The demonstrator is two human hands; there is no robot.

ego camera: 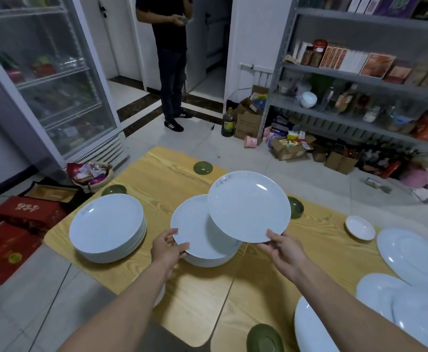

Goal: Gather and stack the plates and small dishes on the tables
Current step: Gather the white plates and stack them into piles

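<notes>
Near two plate stacks, four green dishes, right hand grips plate.

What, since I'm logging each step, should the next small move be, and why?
Probably lower the plate in the right hand flat onto the middle stack: it hangs tilted just above it, while the left hand grips the stack's top plate.

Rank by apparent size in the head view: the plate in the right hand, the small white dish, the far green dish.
Plate in the right hand
small white dish
far green dish, farther away, so those two are unsure
</notes>
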